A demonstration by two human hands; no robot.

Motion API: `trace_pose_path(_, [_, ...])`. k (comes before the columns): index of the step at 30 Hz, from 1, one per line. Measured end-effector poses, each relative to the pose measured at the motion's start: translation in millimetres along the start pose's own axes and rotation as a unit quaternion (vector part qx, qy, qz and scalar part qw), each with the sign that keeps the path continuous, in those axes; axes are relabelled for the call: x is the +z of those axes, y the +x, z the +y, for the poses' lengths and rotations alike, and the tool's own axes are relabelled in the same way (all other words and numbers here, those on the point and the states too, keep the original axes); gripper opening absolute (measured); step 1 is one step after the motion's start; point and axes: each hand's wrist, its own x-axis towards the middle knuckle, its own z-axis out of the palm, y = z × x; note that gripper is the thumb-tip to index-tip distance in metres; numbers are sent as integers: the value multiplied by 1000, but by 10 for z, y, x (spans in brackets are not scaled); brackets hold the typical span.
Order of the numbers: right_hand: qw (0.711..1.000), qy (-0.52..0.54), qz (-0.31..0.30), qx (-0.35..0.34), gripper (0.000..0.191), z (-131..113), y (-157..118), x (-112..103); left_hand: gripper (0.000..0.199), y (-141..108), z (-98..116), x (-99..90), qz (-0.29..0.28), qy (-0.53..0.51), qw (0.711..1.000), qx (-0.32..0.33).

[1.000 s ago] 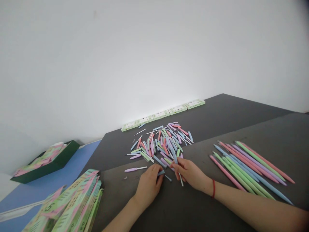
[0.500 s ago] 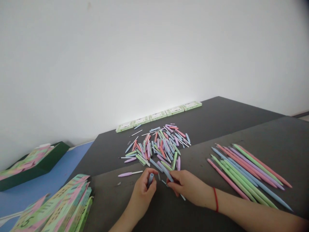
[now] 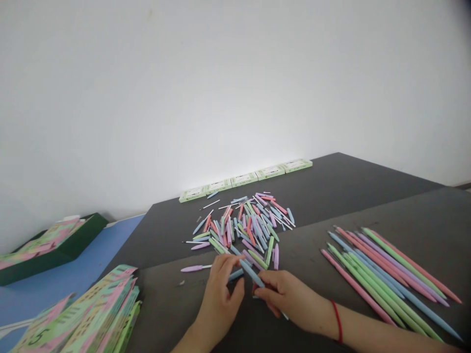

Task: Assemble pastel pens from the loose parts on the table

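My right hand (image 3: 275,291) pinches a light-blue pen tip section (image 3: 250,272) whose pointed end tilts up and to the left. A thin white refill sticks out below those fingers. My left hand (image 3: 222,296) is curled around a second blue piece, a pen barrel (image 3: 235,275), partly hidden by its fingers. The two blue pieces are close together, and I cannot tell whether they touch. Just beyond the hands lies a heap of loose pen parts (image 3: 250,223) in blue, green, pink and purple, with white refills among them. A purple tip section (image 3: 192,268) lies left of my left hand.
Several assembled pens (image 3: 382,279) lie in a row at the right. Flat green boxes (image 3: 243,179) line the wall side of the dark table (image 3: 368,196). At the left are stacked printed cartons (image 3: 84,314) and a dark green box (image 3: 73,245) on a blue surface.
My left hand has turned, so the barrel's end no longer faces me and the barrel points right. The tip section in my right hand is lower and near the left fingers. The view has shifted slightly.
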Motion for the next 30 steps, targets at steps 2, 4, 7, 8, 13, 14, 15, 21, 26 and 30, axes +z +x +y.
trace_pose_path(2, [1000,-25,-4,-4,18,-9,-19,24,23,-13,43,21,-33,-128,988,-76])
trace_pose_path(4, [996,-81,12,-18,13,-19,-45,39,26,-21,56,48,-48,-234,959,-150])
trace_pose_path(7, [979,-189,65,-44,9,-26,-72,22,31,-20,27,66,-9,-312,926,-211])
trace_pose_path(8, [971,-219,77,-51,10,-23,-74,6,32,-16,9,64,8,-323,920,-221])
trace_pose_path(13, [948,-300,95,-44,24,31,-48,-83,31,15,-107,16,67,-345,906,-236])
trace_pose_path(14, [947,-303,99,-35,26,41,-42,-94,30,22,-126,0,89,-344,906,-230])
trace_pose_path(15, [948,-301,104,-26,27,47,-38,-101,29,29,-141,-20,110,-335,909,-221])
trace_pose_path(21, [967,-230,113,-7,26,52,-24,-136,19,18,-87,-216,144,-88,981,-95])
trace_pose_path(26, [972,-200,121,9,16,74,7,-150,8,-39,28,-176,-96,180,978,29])
trace_pose_path(30, [966,-229,120,7,17,74,10,-145,9,-28,16,-119,-100,200,975,17])
